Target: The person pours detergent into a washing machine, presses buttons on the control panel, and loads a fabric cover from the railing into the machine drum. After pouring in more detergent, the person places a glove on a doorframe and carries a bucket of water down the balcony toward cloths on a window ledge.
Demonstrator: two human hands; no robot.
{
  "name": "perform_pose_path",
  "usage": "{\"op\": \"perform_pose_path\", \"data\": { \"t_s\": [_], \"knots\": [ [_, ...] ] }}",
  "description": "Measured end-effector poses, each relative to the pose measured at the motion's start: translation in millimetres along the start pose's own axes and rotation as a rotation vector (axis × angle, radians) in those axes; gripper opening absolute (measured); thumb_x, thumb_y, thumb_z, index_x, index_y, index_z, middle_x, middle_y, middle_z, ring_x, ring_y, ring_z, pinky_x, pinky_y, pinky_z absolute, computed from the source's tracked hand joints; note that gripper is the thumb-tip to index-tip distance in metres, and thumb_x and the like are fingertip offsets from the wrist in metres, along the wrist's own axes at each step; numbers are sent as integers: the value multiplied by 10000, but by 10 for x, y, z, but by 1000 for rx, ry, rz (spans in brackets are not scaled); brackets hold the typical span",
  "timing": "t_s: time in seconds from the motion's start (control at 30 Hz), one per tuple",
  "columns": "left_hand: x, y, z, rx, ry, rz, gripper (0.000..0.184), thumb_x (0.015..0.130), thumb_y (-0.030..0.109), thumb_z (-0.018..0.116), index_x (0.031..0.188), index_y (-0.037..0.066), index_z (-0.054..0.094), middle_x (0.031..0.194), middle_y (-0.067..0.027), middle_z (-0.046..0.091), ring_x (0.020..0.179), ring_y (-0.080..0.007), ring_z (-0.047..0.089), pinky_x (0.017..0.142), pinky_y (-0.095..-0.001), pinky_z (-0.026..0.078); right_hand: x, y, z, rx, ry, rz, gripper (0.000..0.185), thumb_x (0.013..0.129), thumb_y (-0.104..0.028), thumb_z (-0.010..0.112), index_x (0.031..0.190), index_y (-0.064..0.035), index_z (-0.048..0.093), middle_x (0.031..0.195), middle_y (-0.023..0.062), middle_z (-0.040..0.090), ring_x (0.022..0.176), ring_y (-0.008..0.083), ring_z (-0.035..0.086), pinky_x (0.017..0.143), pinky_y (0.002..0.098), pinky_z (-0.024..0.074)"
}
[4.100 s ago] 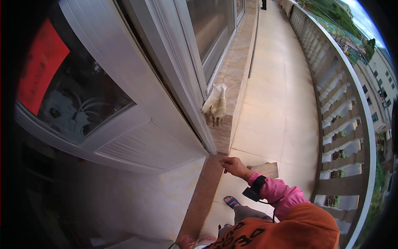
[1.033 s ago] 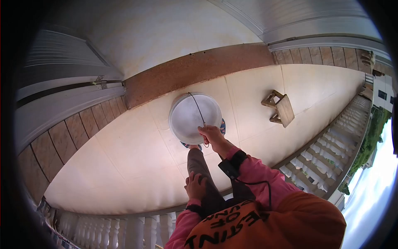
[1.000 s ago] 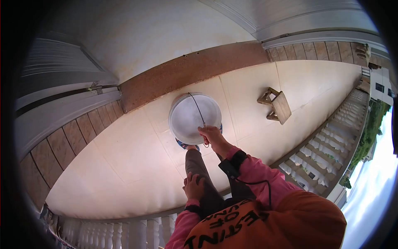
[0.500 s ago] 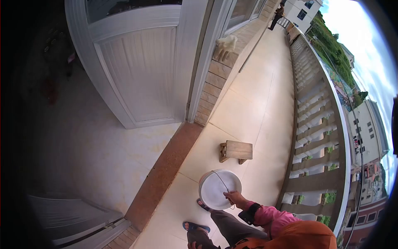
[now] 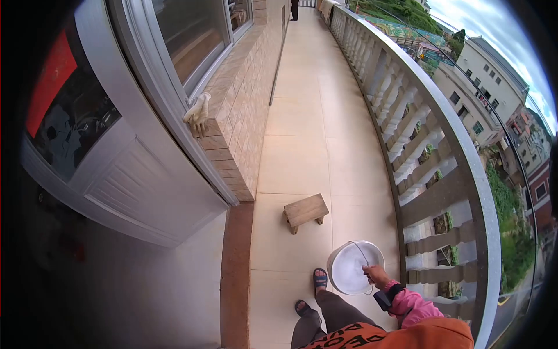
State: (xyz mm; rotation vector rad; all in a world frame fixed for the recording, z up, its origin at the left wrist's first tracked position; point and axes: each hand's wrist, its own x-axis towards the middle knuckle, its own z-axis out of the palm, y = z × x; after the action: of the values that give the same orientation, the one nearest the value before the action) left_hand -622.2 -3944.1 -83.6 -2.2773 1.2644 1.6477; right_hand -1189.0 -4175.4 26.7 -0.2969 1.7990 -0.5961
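Observation:
My right hand (image 5: 377, 276) is closed round the thin wire handle of a white bucket (image 5: 349, 269). The bucket hangs beside my right foot, near the balustrade, and its inside looks pale. My left hand does not show in this view. A small wooden stool (image 5: 306, 210) stands on the tiled floor, ahead of my feet and to the left of the bucket. A pale glove (image 5: 198, 115) lies on the tiled window ledge, its fingers hanging over the edge.
A stone balustrade (image 5: 452, 145) runs along the right side. On the left are a grey door (image 5: 157, 174) and a brown threshold strip (image 5: 236, 273). The tiled walkway (image 5: 296, 157) stretches ahead to a standing person (image 5: 294, 10) at its far end.
The view has turned along the walkway. My right hand, empty in the oldest frame, now holds the bucket handle. My left hand, on my leg before, has gone out of view.

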Motion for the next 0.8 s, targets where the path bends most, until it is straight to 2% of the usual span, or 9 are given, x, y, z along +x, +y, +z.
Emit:
{"op": "perform_pose_path", "data": {
  "t_s": [0.07,0.13,0.27,0.3,0.37,0.5,0.6,0.77,0.8],
  "knots": [
    [-129,285,-380,-391,54,-334,236,794,187,596,947,8,621,742,-87,631,672,-261,636,569,-378,513,1,111,-303,44,44,15,302,843,-269,610,692,-18,534,553,15,429,418,125,385,377,282,319],
    [96,214,-583,-175,179,-130,255,763,260,587,924,81,672,687,-110,625,641,-332,614,663,-445,513,-4,230,-556,80,73,39,308,841,-274,611,688,-19,530,544,14,424,407,123,381,372,285,314],
    [115,974,-887,-209,175,-306,251,780,250,549,877,53,671,713,-120,617,641,-248,626,603,-355,526,226,559,-981,145,158,185,308,838,-275,611,685,-23,524,530,13,412,390,124,369,362,292,304],
    [215,1164,-998,69,86,-138,248,788,238,538,871,43,668,712,-116,614,634,-231,623,583,-345,529,262,650,-1107,202,178,221,308,838,-277,612,685,-25,521,522,12,404,383,127,366,358,294,299],
    [264,1783,-972,-8,-29,-342,221,809,210,530,876,40,654,725,-90,616,645,-223,619,538,-359,527,383,883,-1379,295,207,266,308,839,-280,611,684,-32,512,500,10,383,370,135,361,346,298,282],
    [545,3098,-860,-72,-50,-334,226,826,241,541,962,71,603,682,-34,561,543,-160,567,452,-274,420,427,807,-1716,360,265,361,309,830,-288,618,675,-48,500,492,1,374,361,124,350,348,294,279],
    [1014,3531,-739,23,-84,-229,219,847,229,521,960,60,601,703,-35,568,598,-179,587,477,-309,456,545,749,-1973,419,308,434,302,825,-287,618,677,-55,495,491,-7,361,357,119,336,348,288,275],
    [1605,4666,-767,30,-157,-189,208,865,243,489,841,66,597,693,-34,556,560,-181,576,475,-315,457,816,336,-2231,501,391,526,286,824,-289,595,682,-75,469,478,-4,349,352,137,333,356,323,299],
    [1759,4887,-827,261,-239,-79,230,861,244,489,755,64,586,655,-55,553,540,-186,574,474,-325,460,903,199,-2287,509,398,515,282,822,-286,594,679,-75,474,481,-4,357,356,144,353,358,325,314]
  ]
}}
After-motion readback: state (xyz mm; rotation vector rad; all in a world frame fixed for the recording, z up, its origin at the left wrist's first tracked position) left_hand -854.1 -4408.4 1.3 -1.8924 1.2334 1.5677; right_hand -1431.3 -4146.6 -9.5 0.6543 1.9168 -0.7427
